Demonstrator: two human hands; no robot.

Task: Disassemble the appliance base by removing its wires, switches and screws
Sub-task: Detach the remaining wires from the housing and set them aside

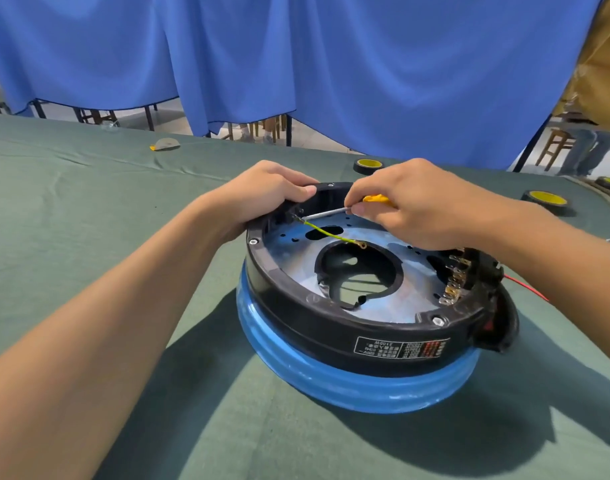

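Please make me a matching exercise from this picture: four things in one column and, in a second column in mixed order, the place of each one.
Things
1. screwdriver
2. yellow-green wire
3. red wire
4. tape roll

Places
A. on the green cloth, beyond the base
B. held in the right hand
C. over the metal plate inside the base
D. sticking out at the right side of the base

Pairs: 1-B, 2-C, 3-D, 4-A
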